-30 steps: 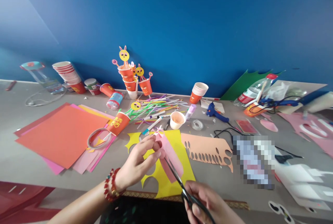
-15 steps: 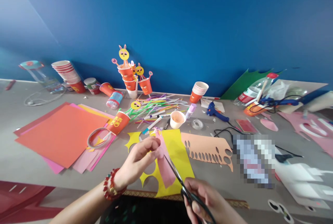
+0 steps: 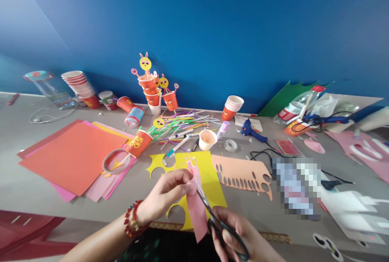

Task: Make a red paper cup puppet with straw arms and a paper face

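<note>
My left hand [image 3: 166, 194], with a red bead bracelet at the wrist, pinches a strip of pink paper [image 3: 196, 210] above the table's near edge. My right hand [image 3: 240, 241] grips black scissors [image 3: 216, 222] whose blades reach up into the pink strip just beside my left fingers. Under both lies a yellow sheet [image 3: 209, 175] with round cut-outs along its left side.
Orange and pink sheets [image 3: 73, 156] lie at the left with a tape ring [image 3: 113, 160]. Paper cups [image 3: 142, 142], straws [image 3: 182, 126], a white cup [image 3: 207, 139], a blue glue gun [image 3: 252, 131] and a cut peach sheet [image 3: 243, 172] sit behind. A bottle [image 3: 296, 108] lies right.
The pink strip has turned and dropped lower toward me. My left hand came nearer with it, and the scissors moved up along the strip to my fingers.
</note>
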Demonstrator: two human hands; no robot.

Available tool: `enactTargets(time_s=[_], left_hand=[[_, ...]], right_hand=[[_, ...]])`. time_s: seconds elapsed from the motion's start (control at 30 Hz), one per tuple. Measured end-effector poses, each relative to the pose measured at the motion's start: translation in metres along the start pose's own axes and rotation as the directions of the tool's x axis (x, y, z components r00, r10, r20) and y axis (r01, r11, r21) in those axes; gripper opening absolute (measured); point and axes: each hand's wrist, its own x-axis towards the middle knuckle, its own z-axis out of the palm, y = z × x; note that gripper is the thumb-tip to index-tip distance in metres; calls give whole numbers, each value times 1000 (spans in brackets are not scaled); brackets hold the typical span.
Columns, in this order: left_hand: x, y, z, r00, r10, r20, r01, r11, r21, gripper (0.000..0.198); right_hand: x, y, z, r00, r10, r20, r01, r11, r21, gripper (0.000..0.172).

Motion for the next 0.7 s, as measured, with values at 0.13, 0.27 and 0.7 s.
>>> enactTargets(time_s=[0.13,0.27,0.7], left_hand=[[0,-2,3,1000,-26,1,26,998,-51,28],[-1,-3,5,999,-48,7,48,995,-82,30],[-2,-9,7,996,-80,32,82,995,-60,28]], right_hand=[[4,2,1,1000,-12,-21,12,1000,-1,63],[7,1,2,999,-23,-42,23,1000,-9,63],[16,5,2,999,-37,-37,38,998,47,65]])
